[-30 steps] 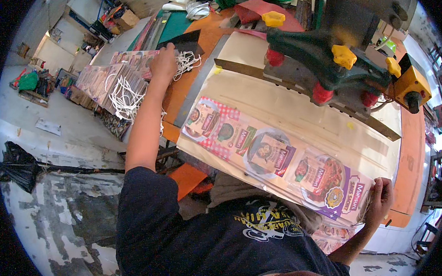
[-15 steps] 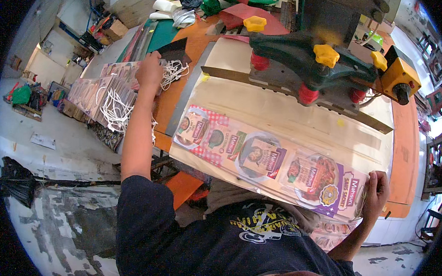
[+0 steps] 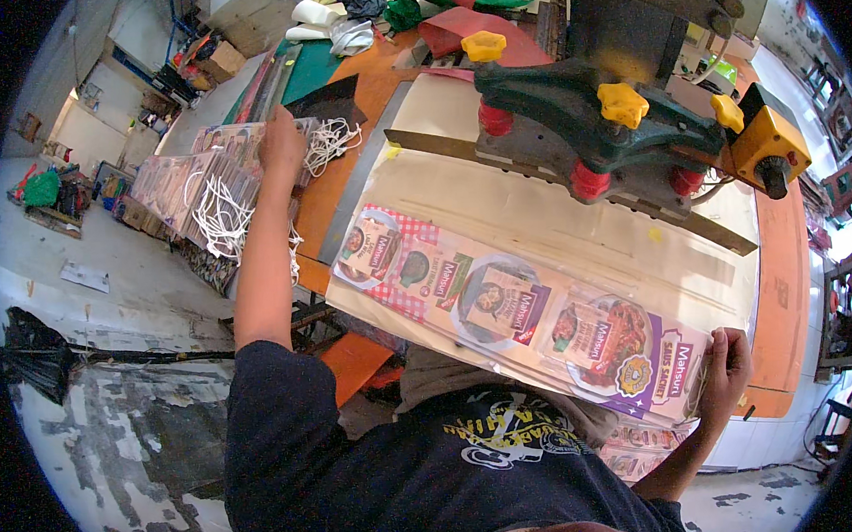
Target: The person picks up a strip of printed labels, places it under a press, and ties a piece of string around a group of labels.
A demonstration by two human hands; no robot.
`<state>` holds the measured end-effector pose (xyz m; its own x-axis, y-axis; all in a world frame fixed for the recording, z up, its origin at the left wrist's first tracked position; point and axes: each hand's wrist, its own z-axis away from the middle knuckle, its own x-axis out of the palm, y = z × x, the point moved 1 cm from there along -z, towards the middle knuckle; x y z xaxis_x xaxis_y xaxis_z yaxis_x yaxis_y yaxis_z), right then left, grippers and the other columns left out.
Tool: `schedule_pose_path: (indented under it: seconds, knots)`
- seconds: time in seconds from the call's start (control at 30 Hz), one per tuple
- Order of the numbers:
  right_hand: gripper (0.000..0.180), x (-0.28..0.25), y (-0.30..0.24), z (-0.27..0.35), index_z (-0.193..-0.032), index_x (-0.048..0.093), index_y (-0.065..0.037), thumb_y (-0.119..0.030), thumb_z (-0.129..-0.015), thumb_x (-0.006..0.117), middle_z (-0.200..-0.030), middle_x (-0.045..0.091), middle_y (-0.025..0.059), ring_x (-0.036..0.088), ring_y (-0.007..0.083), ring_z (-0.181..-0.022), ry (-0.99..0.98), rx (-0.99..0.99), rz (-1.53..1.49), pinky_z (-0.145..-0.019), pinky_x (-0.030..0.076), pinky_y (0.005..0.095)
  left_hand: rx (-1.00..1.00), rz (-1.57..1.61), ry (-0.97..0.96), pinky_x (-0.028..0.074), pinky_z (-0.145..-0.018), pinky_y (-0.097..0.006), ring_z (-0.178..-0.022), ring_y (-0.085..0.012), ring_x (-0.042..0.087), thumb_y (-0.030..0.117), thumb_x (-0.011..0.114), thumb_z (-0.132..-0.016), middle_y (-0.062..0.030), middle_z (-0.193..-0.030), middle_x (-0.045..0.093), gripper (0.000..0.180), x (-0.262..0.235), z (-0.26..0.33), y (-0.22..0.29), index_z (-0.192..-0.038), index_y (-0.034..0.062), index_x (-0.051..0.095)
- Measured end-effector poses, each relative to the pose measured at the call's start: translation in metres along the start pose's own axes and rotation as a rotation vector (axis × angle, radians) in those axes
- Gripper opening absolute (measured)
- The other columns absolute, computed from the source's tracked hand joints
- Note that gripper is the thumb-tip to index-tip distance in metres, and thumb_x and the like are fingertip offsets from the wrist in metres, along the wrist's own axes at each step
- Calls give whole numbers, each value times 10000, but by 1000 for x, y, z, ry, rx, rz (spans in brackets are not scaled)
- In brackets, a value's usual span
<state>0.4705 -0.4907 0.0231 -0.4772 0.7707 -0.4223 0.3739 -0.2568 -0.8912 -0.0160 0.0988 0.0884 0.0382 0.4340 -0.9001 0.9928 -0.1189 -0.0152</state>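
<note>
A long printed plastic strip (image 3: 475, 292) with food pictures and a red checked end lies slantwise on the cream board (image 3: 422, 185) in front of me. At its right end my right hand (image 3: 728, 372) is closed on the edge, thumb against bent fingers. A thin cord shows beside that grip. My left hand (image 3: 283, 147) reaches far left, over a pile of similar printed strips (image 3: 171, 187) with loops of white cord (image 3: 222, 218). Its fingers are curled down, and what they hold, if anything, is hidden. More white cord (image 3: 329, 147) lies just right of that hand, by a dark sheet (image 3: 333, 101).
Over the board stands a dark green press (image 3: 571, 107) with yellow knobs, red cushions and a long metal bar (image 3: 440, 144). A yellow control box (image 3: 773, 146) hangs at its right. Rolls and cloths (image 3: 349, 27) lie at the back. More printed strips (image 3: 643, 439) show below the board's near edge.
My left hand has come slightly toward me and left over the pile. My right hand and the strip on the board stay in place.
</note>
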Motion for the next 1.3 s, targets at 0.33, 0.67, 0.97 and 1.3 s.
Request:
schedule_pose_path:
  seconds: [0.33,0.67,0.97,1.3]
  knots:
    - [228,1,-6,0,-882,572,-32,-185,-1051,582,-756,444,-48,376,54,-711,0,-25,62,-625,314,224,45,-35,106,544,-758,-567,-875,-443,708,198,608,-910,-223,-930,728,268,-33,19,26,-1162,109,625]
    - [232,1,-4,0,-882,572,-29,-183,-1055,578,-759,446,-51,381,53,-706,9,-51,56,-623,319,223,331,273,178,550,-668,-499,-757,-366,709,215,640,-925,-148,-773,717,132,-65,87,103,-1023,171,716]
    - [231,2,-8,0,-876,568,-33,-182,-1053,579,-754,451,-49,380,53,-701,-4,21,28,-621,320,222,-317,1848,-559,563,-909,-381,-1125,-269,667,283,665,-990,-135,-1200,692,313,-41,144,102,-1156,20,633]
    - [246,3,-8,-1,-875,570,-28,-195,-1055,577,-743,449,-42,388,62,-704,-8,-13,81,-626,326,235,-853,2583,-102,554,-1033,-431,-1254,-362,599,292,651,-994,-261,-1325,584,510,-12,158,71,-1300,-79,482]
